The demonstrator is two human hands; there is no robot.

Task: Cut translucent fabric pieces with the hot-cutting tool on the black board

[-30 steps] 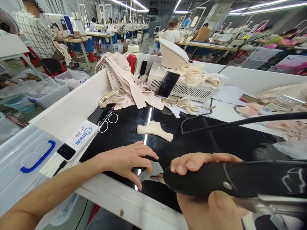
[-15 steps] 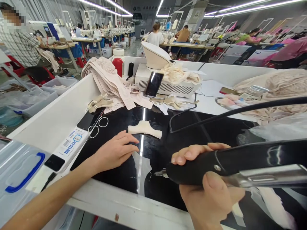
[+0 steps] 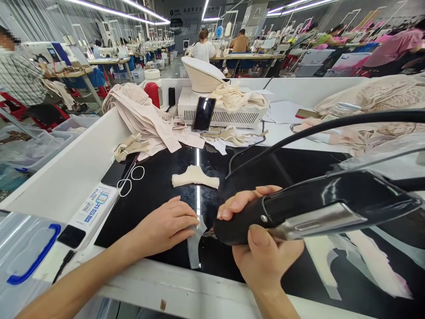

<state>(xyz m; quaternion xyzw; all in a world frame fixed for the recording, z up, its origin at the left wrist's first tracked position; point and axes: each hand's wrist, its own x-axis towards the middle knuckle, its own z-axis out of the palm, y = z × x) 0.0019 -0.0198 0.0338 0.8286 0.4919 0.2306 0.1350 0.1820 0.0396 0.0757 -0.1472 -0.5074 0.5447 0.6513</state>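
The hand tool [image 3: 308,197] is black with a silver lever [image 3: 318,221], and its cord [image 3: 315,132] is black. The table [image 3: 137,210] is black with a white near edge; close to that edge, the thin sheet [image 3: 194,250] is greyish white. Toward the middle, the padding [image 3: 195,176] is cream. By the left edge, the box [image 3: 93,207] is white with blue print. At the far left corner, the cloth strips [image 3: 146,119] are pinkish beige.

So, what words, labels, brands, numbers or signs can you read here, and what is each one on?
"YING", apparently, on the back wall; the lettering under and beside it is too blurred.
Blue print on the white box: too blurred to read.
Triangular sign on the pillar: symbol too small to tell.
No number is legible.
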